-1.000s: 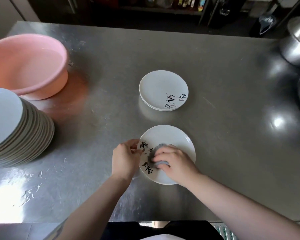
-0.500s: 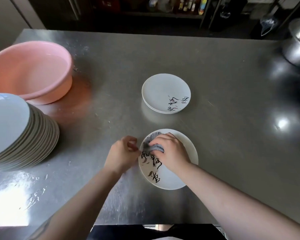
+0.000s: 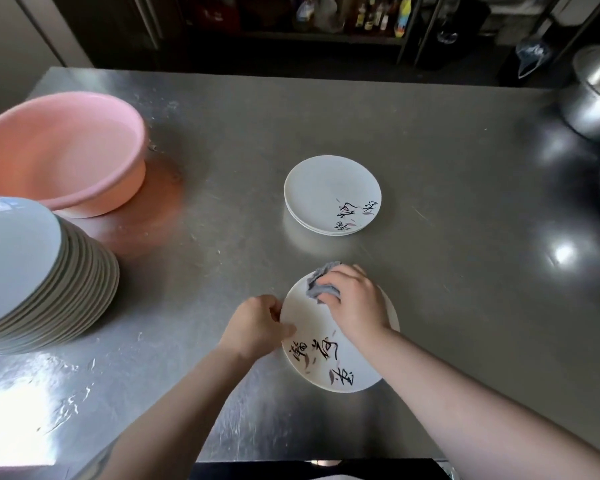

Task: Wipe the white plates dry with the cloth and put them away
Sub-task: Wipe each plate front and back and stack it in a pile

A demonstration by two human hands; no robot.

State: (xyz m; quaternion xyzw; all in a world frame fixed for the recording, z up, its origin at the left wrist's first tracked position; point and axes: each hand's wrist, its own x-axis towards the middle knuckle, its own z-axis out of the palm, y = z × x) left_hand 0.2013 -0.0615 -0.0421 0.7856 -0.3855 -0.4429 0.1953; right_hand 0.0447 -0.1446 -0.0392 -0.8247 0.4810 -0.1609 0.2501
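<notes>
Right hand [image 3: 355,306] fingers curled over the grey cloth [image 3: 321,282], pressing it on the far rim of the near white plate [image 3: 326,358]. Left hand [image 3: 257,325] pinches that plate's left edge, fingertips hidden underneath. Beyond, a small plate stack [image 3: 331,194]; bare steel table [image 3: 465,271] around. Left: tall plate stack [image 3: 32,271], cut off, beside pink basin [image 3: 59,154].

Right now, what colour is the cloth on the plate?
Grey, a crumpled cloth under the right hand, seen in the head view.
</notes>
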